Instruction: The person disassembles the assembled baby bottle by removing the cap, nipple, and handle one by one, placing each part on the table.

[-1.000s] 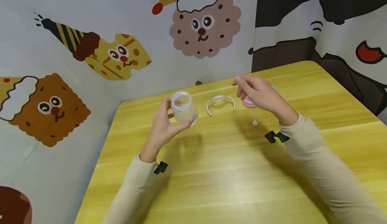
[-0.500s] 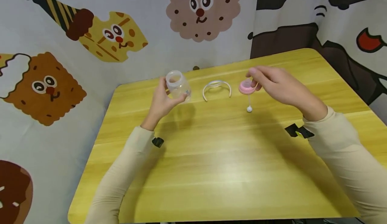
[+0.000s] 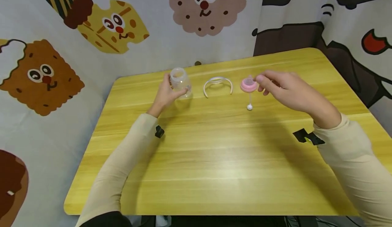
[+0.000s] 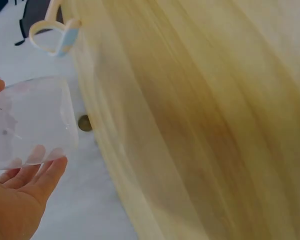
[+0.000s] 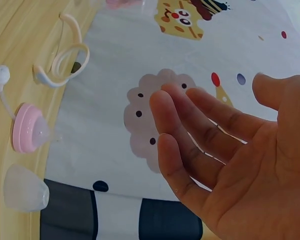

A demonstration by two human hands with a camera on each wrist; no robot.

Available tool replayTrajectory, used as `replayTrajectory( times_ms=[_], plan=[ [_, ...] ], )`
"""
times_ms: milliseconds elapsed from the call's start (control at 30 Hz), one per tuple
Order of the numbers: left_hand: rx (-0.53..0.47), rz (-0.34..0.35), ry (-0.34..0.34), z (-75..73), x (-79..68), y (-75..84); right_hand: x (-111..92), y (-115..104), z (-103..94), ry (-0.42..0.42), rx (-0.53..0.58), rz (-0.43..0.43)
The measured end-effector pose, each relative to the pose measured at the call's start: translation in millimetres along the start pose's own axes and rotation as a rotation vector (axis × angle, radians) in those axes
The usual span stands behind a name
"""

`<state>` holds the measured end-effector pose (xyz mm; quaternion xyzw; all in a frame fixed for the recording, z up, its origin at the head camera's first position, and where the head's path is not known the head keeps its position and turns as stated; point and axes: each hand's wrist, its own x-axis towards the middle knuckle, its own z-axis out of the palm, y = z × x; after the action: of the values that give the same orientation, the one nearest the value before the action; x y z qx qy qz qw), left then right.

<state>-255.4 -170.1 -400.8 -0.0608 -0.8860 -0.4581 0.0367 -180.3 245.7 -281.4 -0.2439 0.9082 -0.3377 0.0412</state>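
My left hand (image 3: 166,96) grips a clear baby bottle (image 3: 180,80) round its side, thumb across the front. The bottle stands with its wide mouth uncovered; in the left wrist view the bottle body (image 4: 35,125) shows between thumb and fingers. Nothing is in my right hand (image 3: 284,87), whose fingers are loosely bent in the right wrist view, palm (image 5: 245,165) bare. Just left of its fingertips lies a pink collar (image 3: 248,85) with a clear nipple pointing up. From the collar runs a thin straw ending in a white weighted ball (image 3: 249,107).
A white curved bottle handle (image 3: 218,80) lies between the bottle and the pink collar. Beside the collar, a translucent cap (image 5: 25,187) shows in the right wrist view, hidden behind my right hand in the head view. A cartoon-printed cloth (image 3: 153,57) hangs behind the table (image 3: 199,159).
My left hand has lowered the bottle toward the table. The right hand has moved right, from over the pink collar to beside it. The head view has tilted down.
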Motion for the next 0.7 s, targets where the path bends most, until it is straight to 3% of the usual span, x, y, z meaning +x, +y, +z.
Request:
replayTrajectory(
  times_ms=[467,600,700],
  plan=[
    [-0.007,-0.114,-0.015,1.1,-4.7,-24.4,-16.6,5.0,9.0,-0.056,0.027,0.052],
    [-0.016,-0.136,-0.023,2.1,-3.4,-25.8,-18.1,5.1,11.5,-0.026,0.031,0.054],
    [-0.014,-0.159,-0.041,0.3,-7.0,-28.4,-18.1,4.9,18.5,0.043,0.034,0.026]
  ],
)
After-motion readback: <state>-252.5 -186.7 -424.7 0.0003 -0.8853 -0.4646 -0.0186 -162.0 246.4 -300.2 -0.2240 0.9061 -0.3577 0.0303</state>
